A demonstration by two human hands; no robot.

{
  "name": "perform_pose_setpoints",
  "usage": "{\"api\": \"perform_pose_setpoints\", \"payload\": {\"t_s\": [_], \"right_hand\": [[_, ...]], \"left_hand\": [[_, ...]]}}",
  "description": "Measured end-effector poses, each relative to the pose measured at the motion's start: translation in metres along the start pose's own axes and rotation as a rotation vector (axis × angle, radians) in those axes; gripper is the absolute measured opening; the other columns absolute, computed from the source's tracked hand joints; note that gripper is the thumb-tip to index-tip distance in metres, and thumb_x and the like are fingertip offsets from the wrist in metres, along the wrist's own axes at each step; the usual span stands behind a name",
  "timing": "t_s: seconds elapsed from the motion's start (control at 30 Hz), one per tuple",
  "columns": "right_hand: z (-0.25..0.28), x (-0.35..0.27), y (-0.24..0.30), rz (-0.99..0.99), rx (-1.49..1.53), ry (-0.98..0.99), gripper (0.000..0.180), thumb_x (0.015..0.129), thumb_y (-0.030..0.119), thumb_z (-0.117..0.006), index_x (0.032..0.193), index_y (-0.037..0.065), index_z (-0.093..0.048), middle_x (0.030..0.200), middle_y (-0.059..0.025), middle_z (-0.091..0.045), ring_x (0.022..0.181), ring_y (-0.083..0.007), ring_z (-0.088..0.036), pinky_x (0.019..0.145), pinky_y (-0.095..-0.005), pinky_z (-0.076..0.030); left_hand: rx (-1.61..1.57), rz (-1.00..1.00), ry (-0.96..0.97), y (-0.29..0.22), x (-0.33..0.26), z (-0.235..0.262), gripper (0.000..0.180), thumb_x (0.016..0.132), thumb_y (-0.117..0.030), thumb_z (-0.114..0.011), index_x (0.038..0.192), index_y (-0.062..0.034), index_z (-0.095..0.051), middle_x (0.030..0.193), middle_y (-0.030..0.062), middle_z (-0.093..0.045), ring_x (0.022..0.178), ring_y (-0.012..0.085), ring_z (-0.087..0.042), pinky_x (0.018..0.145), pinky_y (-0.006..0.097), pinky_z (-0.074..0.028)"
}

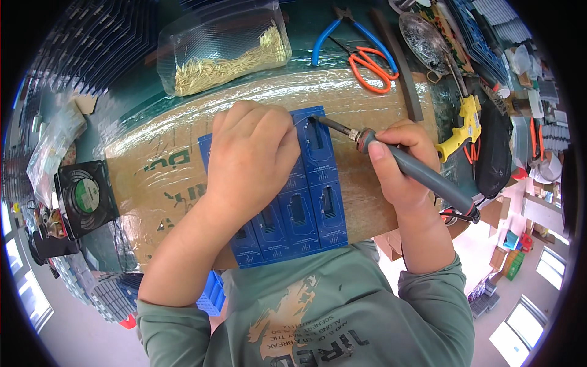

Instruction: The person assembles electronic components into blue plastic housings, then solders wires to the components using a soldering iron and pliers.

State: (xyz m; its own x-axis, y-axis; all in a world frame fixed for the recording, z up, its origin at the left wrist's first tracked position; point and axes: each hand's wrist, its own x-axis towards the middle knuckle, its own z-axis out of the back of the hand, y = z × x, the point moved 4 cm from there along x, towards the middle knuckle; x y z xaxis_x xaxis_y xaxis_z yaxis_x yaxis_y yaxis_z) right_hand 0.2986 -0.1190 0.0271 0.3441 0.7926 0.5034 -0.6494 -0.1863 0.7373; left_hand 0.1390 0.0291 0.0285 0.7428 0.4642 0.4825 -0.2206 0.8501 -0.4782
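Note:
A blue circuit board panel (pixel 299 214), split into several like sections with dark slots, lies on the cardboard in front of me. In my right hand (pixel 403 160) is a grey soldering iron (pixel 428 177), gripped by its handle. Its tip meets the panel near the far right corner, at the top of one section. Closed and curled, my left hand (pixel 251 153) rests over the panel's far left part and covers several sections. Its fingertips are turned down out of sight, so what they pinch cannot be made out.
Beyond the cardboard (pixel 147 177) stand a clear plastic tray (pixel 223 52) of thin brass-coloured pins, blue-handled cutters (pixel 327 40) and orange-handled scissors (pixel 373 73). A dark bar (pixel 397 67) and yellow-handled tool (pixel 468 125) lie right. At left is a black fan (pixel 84 196).

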Motion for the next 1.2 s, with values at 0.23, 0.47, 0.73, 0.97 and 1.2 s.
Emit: {"api": "perform_pose_setpoints", "payload": {"t_s": [0.23,0.47,0.73,0.97,1.2], "right_hand": [[0.0006,-0.0008,0.0029,-0.024,0.003,-0.021,0.016,0.085,-0.001,-0.068,0.097,-0.001,-0.057,0.083,-0.0109,-0.062,0.072,-0.0145,-0.058,0.066,-0.0262,-0.047],[0.0019,-0.0018,0.0053,0.010,0.014,-0.007,0.016,0.083,0.000,-0.069,0.095,0.000,-0.058,0.087,-0.0106,-0.062,0.075,-0.0159,-0.058,0.066,-0.0269,-0.046],[-0.0007,0.0005,0.0033,0.049,0.005,-0.038,0.021,0.081,0.005,-0.078,0.093,0.001,-0.061,0.078,-0.0115,-0.066,0.065,-0.0184,-0.062,0.056,-0.0286,-0.047],[-0.0013,0.0028,0.0057,0.063,0.003,-0.021,0.021,0.081,0.005,-0.077,0.093,0.001,-0.061,0.078,-0.0118,-0.065,0.064,-0.0191,-0.061,0.056,-0.0286,-0.047],[0.0011,0.0022,0.0067,0.085,0.012,-0.012,0.022,0.080,0.001,-0.076,0.095,0.001,-0.060,0.077,-0.0117,-0.065,0.063,-0.0185,-0.060,0.055,-0.0286,-0.046]], "left_hand": [[-0.022,0.077,0.093,0.0012,-0.0009,0.0036,0.011,0.077,-0.005,-0.069,0.083,-0.0070,-0.060,0.093,0.0055,-0.071,0.090,0.0279,-0.063,0.082,0.039,-0.048],[-0.119,0.114,0.128,0.0037,0.0001,0.0088,0.010,0.076,-0.004,-0.067,0.082,-0.0047,-0.059,0.096,0.0086,-0.071,0.093,0.0301,-0.063,0.085,0.041,-0.049],[-0.082,0.086,0.124,0.0017,0.0008,0.0076,0.009,0.076,-0.005,-0.067,0.081,-0.0044,-0.060,0.095,0.0086,-0.071,0.092,0.0299,-0.063,0.084,0.041,-0.049],[-0.055,0.077,0.128,0.0024,0.0003,0.0068,0.009,0.076,-0.005,-0.068,0.080,-0.0044,-0.060,0.095,0.0079,-0.071,0.092,0.0294,-0.063,0.084,0.040,-0.048],[-0.080,0.066,0.120,0.0018,0.0001,0.0094,0.011,0.074,-0.005,-0.068,0.079,-0.0049,-0.059,0.096,0.0078,-0.071,0.092,0.0291,-0.063,0.084,0.041,-0.048]]}}
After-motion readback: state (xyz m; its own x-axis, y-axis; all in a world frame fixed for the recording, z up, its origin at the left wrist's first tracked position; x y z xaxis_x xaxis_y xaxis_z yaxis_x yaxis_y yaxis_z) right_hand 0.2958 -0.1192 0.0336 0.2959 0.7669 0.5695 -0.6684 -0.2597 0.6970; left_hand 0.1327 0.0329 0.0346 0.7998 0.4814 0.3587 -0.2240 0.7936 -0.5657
